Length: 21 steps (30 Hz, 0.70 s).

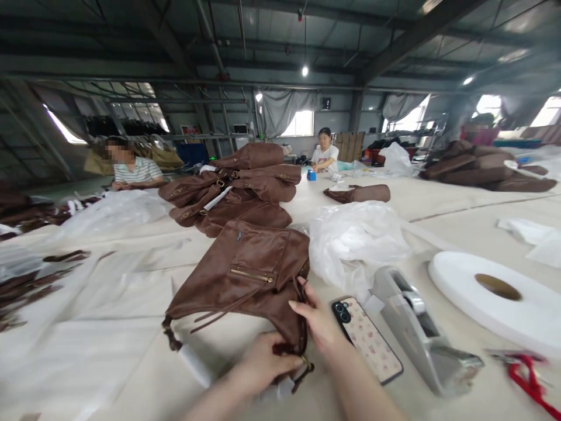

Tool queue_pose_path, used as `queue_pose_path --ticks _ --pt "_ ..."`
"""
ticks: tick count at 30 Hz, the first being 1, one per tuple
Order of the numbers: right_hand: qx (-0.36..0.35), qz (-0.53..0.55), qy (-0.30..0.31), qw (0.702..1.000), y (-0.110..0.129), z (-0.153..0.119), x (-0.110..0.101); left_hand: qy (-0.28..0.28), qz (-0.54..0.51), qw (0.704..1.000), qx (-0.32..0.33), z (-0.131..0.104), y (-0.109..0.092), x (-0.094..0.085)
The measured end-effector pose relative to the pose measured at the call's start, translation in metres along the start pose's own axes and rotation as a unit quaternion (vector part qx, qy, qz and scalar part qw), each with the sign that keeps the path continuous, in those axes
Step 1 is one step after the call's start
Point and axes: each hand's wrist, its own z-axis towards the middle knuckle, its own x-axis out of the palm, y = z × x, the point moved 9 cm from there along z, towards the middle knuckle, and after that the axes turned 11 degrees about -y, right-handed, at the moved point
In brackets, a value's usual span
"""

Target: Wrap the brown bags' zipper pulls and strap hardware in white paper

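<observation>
A brown leather handbag with a brass zipper on its front lies on the table before me. My left hand grips the bag's near corner, close to the brass ring where the strap joins. The fingers of my right hand are closed on the bag's right edge, the thumb on top and the fingertips partly hidden behind the leather. From the left corner runs the strap, wrapped in white, passing under my left forearm. Several brown handbags are heaped just behind this one.
Right of my hand lie a phone, a tape dispenser, a white roll and red-handled scissors. Crumpled clear plastic sits behind them. More brown bags are piled far right. Co-workers sit across the table.
</observation>
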Motion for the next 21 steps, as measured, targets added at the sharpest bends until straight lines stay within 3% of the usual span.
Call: queue_pose_path --ticks 3,7,13,15,19,21 --pt "-0.058 -0.144 -0.015 0.988 0.002 0.003 -0.004 -0.038 -0.073 0.997 0.005 0.01 -0.002 -0.004" --pt "-0.131 -0.339 -0.08 0.928 0.01 0.004 -0.012 -0.03 -0.105 0.994 0.009 0.026 -0.006 0.0" --pt "-0.226 -0.424 -0.151 0.864 0.045 -0.005 -0.019 -0.03 -0.228 0.973 -0.037 0.058 -0.018 0.021" --pt "-0.253 -0.412 -0.145 0.864 0.058 -0.007 -0.02 -0.062 -0.191 0.98 -0.014 0.064 -0.025 0.013" --pt "-0.269 -0.376 -0.191 0.866 0.078 -0.001 -0.044 -0.179 0.011 0.983 0.045 0.06 -0.035 -0.028" --pt "-0.276 -0.362 -0.247 0.856 0.087 0.004 -0.066 -0.16 0.005 0.984 0.078 0.053 -0.042 -0.036"
